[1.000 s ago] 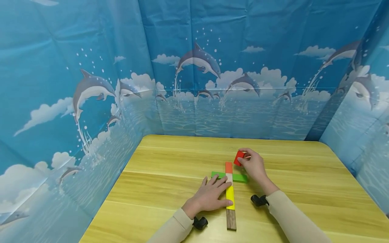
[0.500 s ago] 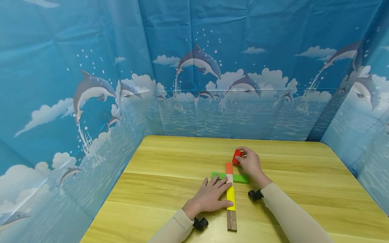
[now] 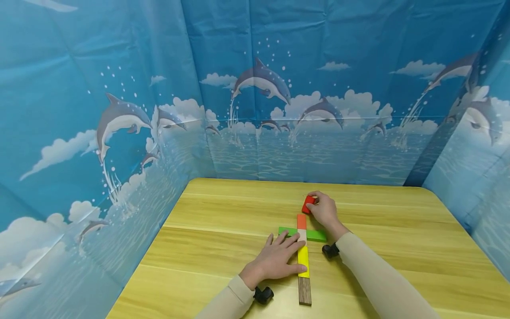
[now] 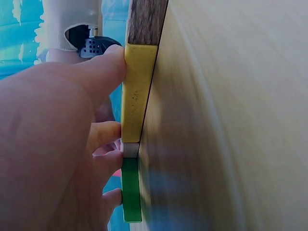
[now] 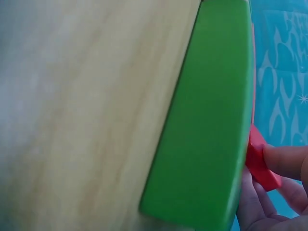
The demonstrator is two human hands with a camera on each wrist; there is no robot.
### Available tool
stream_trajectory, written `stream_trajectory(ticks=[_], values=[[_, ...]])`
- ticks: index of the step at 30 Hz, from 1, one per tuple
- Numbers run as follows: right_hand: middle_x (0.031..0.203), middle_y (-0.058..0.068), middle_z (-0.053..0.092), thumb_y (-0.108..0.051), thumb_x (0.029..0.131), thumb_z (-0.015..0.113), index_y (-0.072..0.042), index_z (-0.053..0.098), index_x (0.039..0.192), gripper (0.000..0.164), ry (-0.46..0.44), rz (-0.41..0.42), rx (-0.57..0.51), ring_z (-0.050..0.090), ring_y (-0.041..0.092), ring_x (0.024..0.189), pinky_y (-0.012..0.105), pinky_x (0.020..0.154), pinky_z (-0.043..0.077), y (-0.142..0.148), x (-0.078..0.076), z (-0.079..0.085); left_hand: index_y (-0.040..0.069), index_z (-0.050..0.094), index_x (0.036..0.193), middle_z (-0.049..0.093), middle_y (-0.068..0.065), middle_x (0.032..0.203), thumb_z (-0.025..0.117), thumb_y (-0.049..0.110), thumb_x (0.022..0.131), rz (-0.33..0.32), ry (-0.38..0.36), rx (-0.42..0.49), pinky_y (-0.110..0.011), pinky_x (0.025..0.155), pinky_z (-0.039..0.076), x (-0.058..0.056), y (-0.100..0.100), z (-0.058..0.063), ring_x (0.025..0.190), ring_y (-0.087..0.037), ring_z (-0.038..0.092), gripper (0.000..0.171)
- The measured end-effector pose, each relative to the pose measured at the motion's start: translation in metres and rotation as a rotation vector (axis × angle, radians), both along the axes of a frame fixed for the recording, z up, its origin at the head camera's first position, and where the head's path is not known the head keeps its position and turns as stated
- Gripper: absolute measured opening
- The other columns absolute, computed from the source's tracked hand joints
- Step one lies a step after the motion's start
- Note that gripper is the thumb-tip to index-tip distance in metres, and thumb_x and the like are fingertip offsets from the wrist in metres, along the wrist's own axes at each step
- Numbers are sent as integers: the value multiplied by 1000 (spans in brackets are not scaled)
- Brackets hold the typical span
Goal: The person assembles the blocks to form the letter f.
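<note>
My right hand (image 3: 324,210) pinches a red block (image 3: 307,204) between thumb and fingers, just beyond the far end of a row of blocks. That row starts with an orange-red block (image 3: 301,221), then a whitish one (image 3: 302,237), a yellow one (image 3: 303,261) and a dark brown wood-grained one (image 3: 304,291) closest to me. Green wood (image 3: 316,235) sticks out on both sides of the whitish block, making a cross. With fingers spread, my left hand (image 3: 276,258) rests on the blocks, its thumb on the yellow block (image 4: 137,91) and a fingertip by the green (image 4: 131,192).
Everything lies on a yellow wood-grain table (image 3: 207,212). Blue curtains (image 3: 255,146) printed with dolphins hang around its back and sides. A black wrist camera (image 3: 263,295) sits below the left hand, another (image 3: 330,251) below the right.
My right hand has moved left with the red block, bringing it almost in line with the orange-red end of the row. The left hand has stayed in place on the blocks.
</note>
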State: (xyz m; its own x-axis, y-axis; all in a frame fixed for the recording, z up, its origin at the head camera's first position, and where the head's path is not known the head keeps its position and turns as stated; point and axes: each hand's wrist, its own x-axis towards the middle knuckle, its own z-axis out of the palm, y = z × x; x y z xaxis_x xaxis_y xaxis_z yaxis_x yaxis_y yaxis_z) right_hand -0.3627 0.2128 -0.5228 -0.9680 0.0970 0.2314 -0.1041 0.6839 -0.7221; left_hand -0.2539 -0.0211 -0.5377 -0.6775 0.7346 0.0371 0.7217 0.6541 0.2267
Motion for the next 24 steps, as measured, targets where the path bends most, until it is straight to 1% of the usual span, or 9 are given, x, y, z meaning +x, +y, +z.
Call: stream_trajectory(ticks=[4, 9, 12, 15, 24], values=[[106, 20, 67, -12, 96, 68, -2, 62, 133, 39, -23, -8, 29, 61, 32, 88, 45, 77, 54, 0, -3, 0, 34, 29, 160, 18, 8, 167, 39, 70, 98, 0, 1, 0, -65, 115, 18, -1, 1, 0, 153, -26, 12, 73], [120, 24, 65, -12, 97, 67, 1, 64, 131, 36, -57, -9, 39, 61, 36, 102, 49, 87, 53, 0, -8, -1, 34, 28, 160, 18, 8, 167, 37, 72, 97, 1, 15, -8, -64, 116, 17, -3, 2, -1, 153, -26, 12, 74], [125, 24, 64, -11, 97, 68, 2, 66, 129, 34, -67, -15, 37, 60, 38, 109, 50, 92, 52, 1, -10, -3, 34, 28, 160, 19, 7, 167, 37, 72, 98, -1, 20, -8, -64, 116, 17, -4, 3, -2, 153, -26, 13, 73], [126, 25, 64, -11, 97, 68, 3, 66, 128, 34, -68, -15, 31, 60, 39, 110, 51, 92, 52, 1, -11, -4, 34, 28, 160, 19, 7, 167, 37, 71, 98, -2, 17, -8, -64, 116, 17, -4, 2, -2, 153, -26, 13, 73], [121, 24, 65, -12, 96, 69, 3, 66, 127, 34, -74, -7, 25, 61, 37, 105, 50, 88, 53, 2, -12, -7, 35, 28, 160, 19, 7, 167, 37, 71, 98, 6, 19, -15, -64, 115, 19, -2, 3, -1, 153, -27, 14, 73]])
